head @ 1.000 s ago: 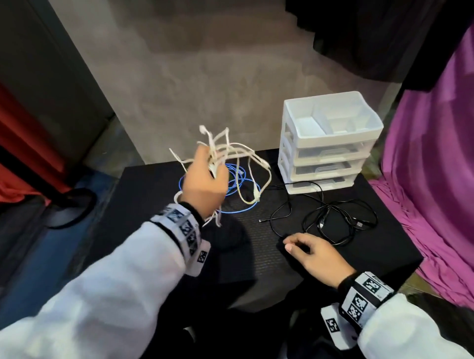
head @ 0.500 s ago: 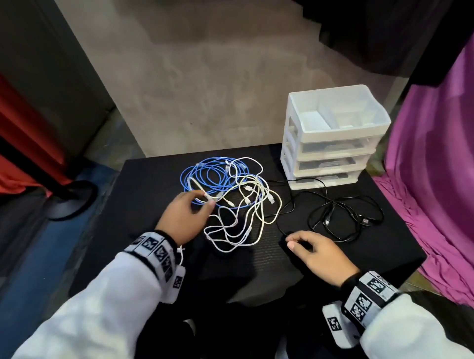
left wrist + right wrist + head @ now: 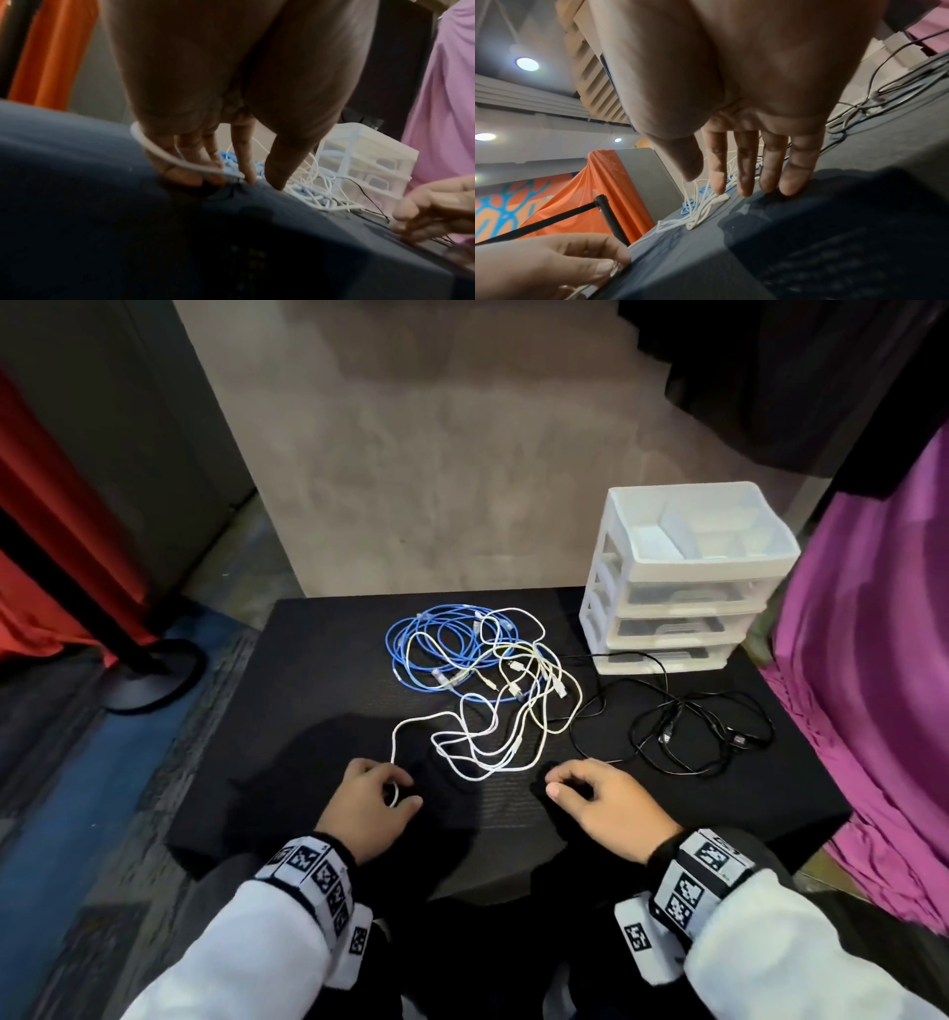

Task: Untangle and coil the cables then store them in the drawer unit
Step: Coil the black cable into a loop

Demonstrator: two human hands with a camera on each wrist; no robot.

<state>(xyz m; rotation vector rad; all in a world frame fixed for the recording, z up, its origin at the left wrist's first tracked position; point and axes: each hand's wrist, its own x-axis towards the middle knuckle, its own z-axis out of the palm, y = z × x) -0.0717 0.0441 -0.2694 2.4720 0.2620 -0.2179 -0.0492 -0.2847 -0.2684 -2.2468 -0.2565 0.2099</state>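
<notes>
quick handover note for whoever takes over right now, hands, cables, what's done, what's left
Left hand: pinches one end of a white cable at the table's near edge.
Right hand: open, fingertips resting on the black table, holding nothing.
White cables lie tangled over the blue cable; black cable lies loose in front of the drawer unit.
Done: nothing coiled or stored.
Left: untangle, coil and store all the cables.

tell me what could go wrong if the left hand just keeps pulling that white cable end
The left hand grips one end of the white cable, whose loops cross the blue cable. Pulling may tighten the snarl or drag the blue coil along. The right hand rests open on the table and pins nothing. White loops also reach the black cable, which might snag.
</notes>
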